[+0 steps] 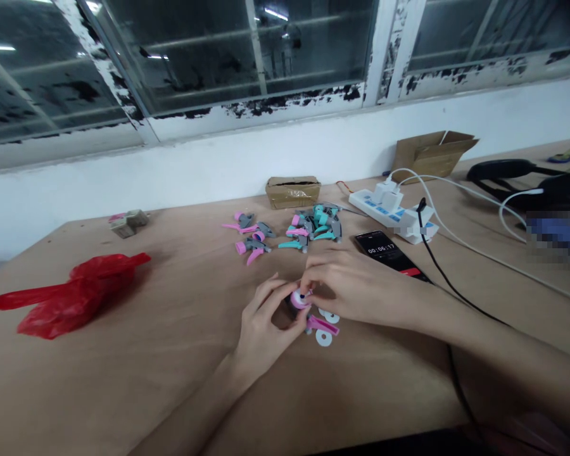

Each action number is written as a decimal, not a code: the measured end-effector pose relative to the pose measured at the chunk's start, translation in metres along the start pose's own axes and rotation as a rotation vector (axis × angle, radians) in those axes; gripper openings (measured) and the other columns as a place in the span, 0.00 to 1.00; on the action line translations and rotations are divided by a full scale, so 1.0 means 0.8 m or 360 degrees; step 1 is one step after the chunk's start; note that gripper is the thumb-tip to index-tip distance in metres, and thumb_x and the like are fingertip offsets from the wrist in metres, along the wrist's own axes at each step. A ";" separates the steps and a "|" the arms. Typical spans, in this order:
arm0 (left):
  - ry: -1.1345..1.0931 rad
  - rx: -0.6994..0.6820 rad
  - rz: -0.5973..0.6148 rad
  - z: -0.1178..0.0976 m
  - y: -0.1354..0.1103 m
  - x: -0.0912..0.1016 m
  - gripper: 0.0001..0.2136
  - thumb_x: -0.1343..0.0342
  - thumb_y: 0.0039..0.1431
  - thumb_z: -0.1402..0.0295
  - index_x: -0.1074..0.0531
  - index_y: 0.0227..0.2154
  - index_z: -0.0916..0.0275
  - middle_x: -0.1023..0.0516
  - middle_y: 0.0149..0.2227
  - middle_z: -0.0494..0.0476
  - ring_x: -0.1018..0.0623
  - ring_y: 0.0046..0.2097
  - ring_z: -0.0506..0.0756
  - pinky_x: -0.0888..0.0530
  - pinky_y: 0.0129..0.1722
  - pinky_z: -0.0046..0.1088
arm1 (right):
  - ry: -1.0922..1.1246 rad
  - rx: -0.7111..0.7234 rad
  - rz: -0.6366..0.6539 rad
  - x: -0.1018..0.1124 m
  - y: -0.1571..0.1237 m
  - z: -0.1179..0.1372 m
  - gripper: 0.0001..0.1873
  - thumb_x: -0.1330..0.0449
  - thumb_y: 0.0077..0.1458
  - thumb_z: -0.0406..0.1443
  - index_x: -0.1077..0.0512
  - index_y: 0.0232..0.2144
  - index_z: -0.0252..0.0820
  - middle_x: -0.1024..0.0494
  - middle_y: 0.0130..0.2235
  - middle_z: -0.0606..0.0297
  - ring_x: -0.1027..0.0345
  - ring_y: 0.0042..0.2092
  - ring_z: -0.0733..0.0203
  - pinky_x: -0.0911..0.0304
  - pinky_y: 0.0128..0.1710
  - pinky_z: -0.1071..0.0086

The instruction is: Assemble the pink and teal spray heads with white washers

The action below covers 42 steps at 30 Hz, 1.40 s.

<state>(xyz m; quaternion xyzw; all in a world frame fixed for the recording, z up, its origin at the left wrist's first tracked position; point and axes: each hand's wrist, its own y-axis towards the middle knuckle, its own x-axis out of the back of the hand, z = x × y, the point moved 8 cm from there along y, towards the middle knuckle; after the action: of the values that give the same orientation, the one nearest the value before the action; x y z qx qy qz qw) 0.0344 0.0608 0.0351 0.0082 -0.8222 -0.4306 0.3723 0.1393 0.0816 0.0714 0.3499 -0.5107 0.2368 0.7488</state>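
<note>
Two bare hands meet over one sprayer [323, 325], which is at the near middle of the table [171, 380], its ribbed-looking pink lever jutting toward the right and its round pink collar turned up, with a white face and a small dark spot inside. The left hand [268, 323] grips the collar between curved fingers and thumb; the right hand [335, 282] has its fingers bent down onto the collar's top, though whether they pinch anything cannot be told. Three flat, pale washers [318, 339] can be made out just beside the sprayer, two overlapping and one separate, ring-shaped with a round hole. Beyond the hands lie three pink-and-grey sprayers [251, 246] in a loose group, and next to them a heap [320, 221] of teal and pink ones, smooth plastic, too overlapped to count. Behind stand two brown cardboard boxes [293, 193], one low and taped, one larger with raised flaps. One crinkled, glossy red bag [83, 294] lies at the left, near two small blocky pieces [129, 223]. On the right are one white power strip [370, 206] with at least three plugs and one flat black phone [389, 253] reading 00:06:17.
</note>
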 end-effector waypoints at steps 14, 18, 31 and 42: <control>-0.0078 0.0083 -0.0049 0.008 0.002 0.006 0.12 0.42 0.48 0.75 0.30 0.38 0.61 0.25 0.38 0.56 0.23 0.40 0.54 0.25 0.42 0.33 | -0.0093 0.0078 -0.0041 0.001 0.014 0.009 0.03 0.40 0.51 0.33 0.26 0.27 0.40 0.26 0.28 0.64 0.33 0.36 0.59 0.47 0.43 0.62; -0.0061 0.0076 -0.0084 0.007 0.003 0.008 0.13 0.42 0.48 0.75 0.30 0.39 0.60 0.25 0.39 0.55 0.24 0.41 0.54 0.25 0.43 0.34 | -0.0113 0.0076 -0.0043 0.000 0.015 0.008 0.05 0.41 0.52 0.35 0.27 0.29 0.39 0.25 0.31 0.64 0.33 0.38 0.58 0.47 0.43 0.62; -0.0029 0.0080 -0.0106 0.003 0.001 0.008 0.11 0.42 0.48 0.75 0.29 0.37 0.61 0.24 0.38 0.56 0.23 0.41 0.55 0.24 0.42 0.34 | -0.0069 0.0119 -0.0071 -0.009 0.001 0.007 0.11 0.47 0.58 0.36 0.29 0.28 0.39 0.27 0.31 0.60 0.36 0.39 0.56 0.48 0.40 0.63; 0.0039 0.0036 -0.0160 -0.002 0.004 0.017 0.13 0.42 0.47 0.75 0.29 0.39 0.60 0.24 0.38 0.55 0.23 0.39 0.54 0.23 0.42 0.33 | -0.0104 0.0093 -0.0096 -0.012 0.001 0.011 0.05 0.45 0.57 0.34 0.30 0.31 0.39 0.26 0.33 0.62 0.35 0.38 0.57 0.49 0.42 0.61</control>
<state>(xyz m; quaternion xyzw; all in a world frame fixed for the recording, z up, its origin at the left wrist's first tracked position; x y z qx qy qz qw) 0.0269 0.0571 0.0466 0.0590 -0.8209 -0.4393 0.3600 0.1299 0.0757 0.0649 0.3944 -0.5170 0.2172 0.7280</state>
